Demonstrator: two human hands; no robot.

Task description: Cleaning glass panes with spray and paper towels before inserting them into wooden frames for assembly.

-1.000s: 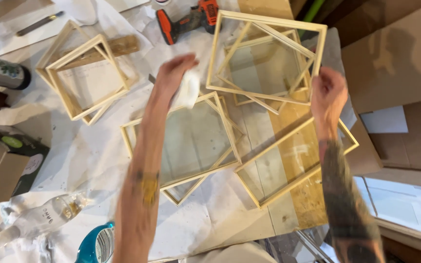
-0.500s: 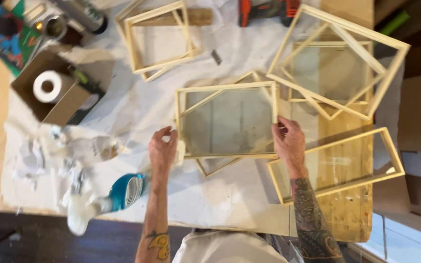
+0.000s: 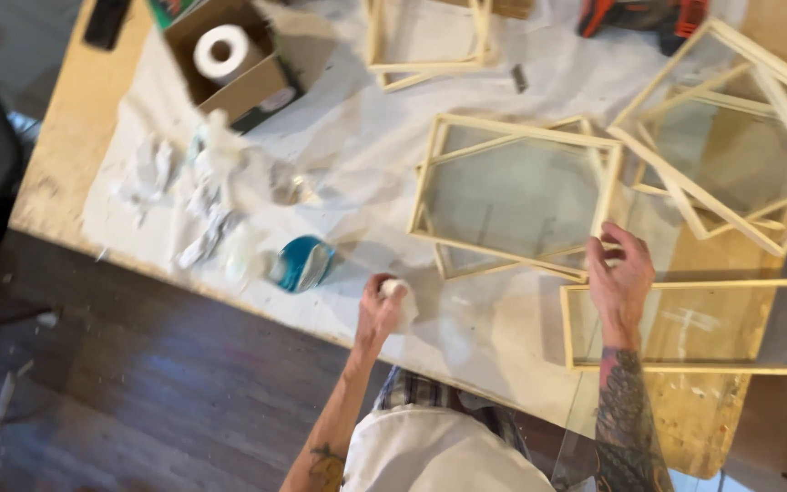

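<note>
**Wiping rag in one hand, frame in the other**

Left hand is closed around a crumpled white rag near the table edge. Right hand has its fingers pinched on the corner of the glass-paned wooden frame lying flat mid-table. Blue spray bottle lies just beside the left hand.

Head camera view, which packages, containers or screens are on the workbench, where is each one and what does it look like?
Cardboard box: top left of the bench, open, brown, with a white paper roll inside.
Spray bottle: lying on its side on the white sheet, left of the left hand, clear body with a teal label.
Dark flat device: top left edge, black, possibly a phone; no lit screen visible.
</note>
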